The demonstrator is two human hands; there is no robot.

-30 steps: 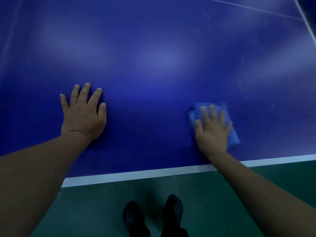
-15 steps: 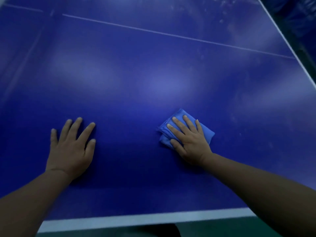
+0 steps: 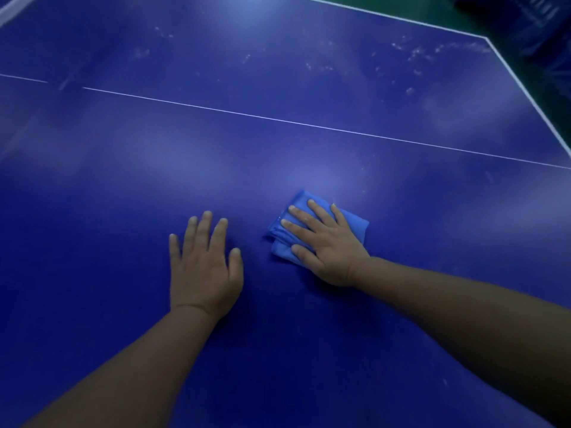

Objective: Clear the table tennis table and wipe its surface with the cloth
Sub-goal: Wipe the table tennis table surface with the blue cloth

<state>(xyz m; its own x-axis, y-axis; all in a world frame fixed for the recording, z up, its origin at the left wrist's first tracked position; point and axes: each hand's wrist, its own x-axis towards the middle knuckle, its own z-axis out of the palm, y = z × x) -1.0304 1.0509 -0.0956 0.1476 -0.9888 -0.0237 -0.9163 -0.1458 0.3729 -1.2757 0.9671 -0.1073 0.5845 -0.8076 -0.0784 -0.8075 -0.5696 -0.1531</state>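
Observation:
The blue table tennis table [image 3: 278,156] fills the view, with a thin white centre line running across it. A folded blue cloth [image 3: 352,225] lies on the surface right of centre. My right hand [image 3: 324,245] presses flat on the cloth with its fingers straight and spread. My left hand [image 3: 204,267] rests palm down on the bare table just left of the cloth, fingers straight, holding nothing. Pale dusty smears show on the far right part of the table.
The table's white edge line [image 3: 525,97] runs along the far right, with green floor [image 3: 550,97] beyond it. A dark blue object [image 3: 543,23] sits at the top right corner past the table.
My view has shifted up and farther over the table, so the near edge and my feet are out of sight. The right hand slid the cloth forward and left, closer to my left hand.

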